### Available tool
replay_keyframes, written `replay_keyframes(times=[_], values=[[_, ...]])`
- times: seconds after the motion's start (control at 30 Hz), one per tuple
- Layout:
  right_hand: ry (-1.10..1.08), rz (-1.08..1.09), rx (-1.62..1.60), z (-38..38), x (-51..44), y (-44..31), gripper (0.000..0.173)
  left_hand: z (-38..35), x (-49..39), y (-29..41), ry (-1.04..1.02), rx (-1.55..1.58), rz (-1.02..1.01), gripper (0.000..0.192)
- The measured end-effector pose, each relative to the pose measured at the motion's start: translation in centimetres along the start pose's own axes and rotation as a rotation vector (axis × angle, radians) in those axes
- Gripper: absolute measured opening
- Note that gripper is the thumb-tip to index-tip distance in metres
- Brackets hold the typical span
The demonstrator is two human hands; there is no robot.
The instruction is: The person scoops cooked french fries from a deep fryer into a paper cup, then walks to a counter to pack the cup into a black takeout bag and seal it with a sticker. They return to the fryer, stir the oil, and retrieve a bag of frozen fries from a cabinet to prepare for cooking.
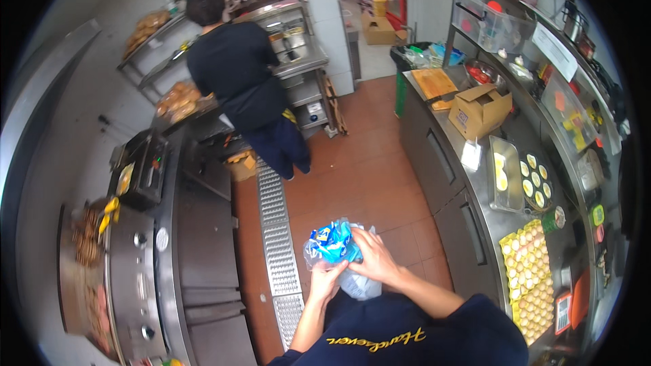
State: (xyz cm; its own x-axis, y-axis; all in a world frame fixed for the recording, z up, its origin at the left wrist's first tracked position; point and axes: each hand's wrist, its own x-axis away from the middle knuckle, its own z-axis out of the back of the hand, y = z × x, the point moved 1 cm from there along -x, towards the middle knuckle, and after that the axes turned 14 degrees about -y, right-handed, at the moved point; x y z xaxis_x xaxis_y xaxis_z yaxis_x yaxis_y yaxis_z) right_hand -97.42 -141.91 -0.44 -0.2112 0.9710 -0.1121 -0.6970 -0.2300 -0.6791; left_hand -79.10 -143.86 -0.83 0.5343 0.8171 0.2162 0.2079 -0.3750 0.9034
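Crumpled blue and clear plastic packaging (pixel 333 241) is bunched up in front of my chest, held between both hands. My left hand (pixel 324 280) grips it from the near left side, with the fingertips partly hidden under the plastic. From the right, my right hand (pixel 375 254) closes over the bundle, its thumb close to my left thumb. Below my right hand hangs a pale, translucent plastic bag (pixel 360 284); whether it is one piece with the blue packaging, I cannot tell. What the plastic may contain is hidden.
On my left runs a steel griddle (pixel 135 274) bearing browned food. A co-worker (pixel 239 71) stands ahead at a prep counter. The right counter carries egg trays (pixel 529 279), a steel pan (pixel 506 175), a round egg mould (pixel 535 183) and a cardboard box (pixel 480 109). A metal drain grate (pixel 279 244) crosses the tiled floor.
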Motion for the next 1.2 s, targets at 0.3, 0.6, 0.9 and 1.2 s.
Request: replay_keyframes(times=[0.3, 0.6, 0.9, 1.2], values=[[0.196, -0.14, 0.091, 13.2, -20.0, 12.7, 0.047, 0.0, -29.5, 10.4, -0.325, -0.386, 0.066, 0.04], [0.577, -0.402, -0.45, 26.2, -39.6, 40.5, 0.05, 6.3, -48.2, 11.8, 0.106, -0.708, -0.055, 0.062], [1.031, -1.271, -0.283, 60.1, -57.0, 77.9, 0.119, 14.9, -39.2, -3.8, 0.726, -0.309, 0.87, 0.032], [0.707, -0.56, -0.288, 36.2, -58.5, 76.2, 0.026, -0.1, -36.3, -13.4, 0.778, 0.019, 0.878, 0.033]])
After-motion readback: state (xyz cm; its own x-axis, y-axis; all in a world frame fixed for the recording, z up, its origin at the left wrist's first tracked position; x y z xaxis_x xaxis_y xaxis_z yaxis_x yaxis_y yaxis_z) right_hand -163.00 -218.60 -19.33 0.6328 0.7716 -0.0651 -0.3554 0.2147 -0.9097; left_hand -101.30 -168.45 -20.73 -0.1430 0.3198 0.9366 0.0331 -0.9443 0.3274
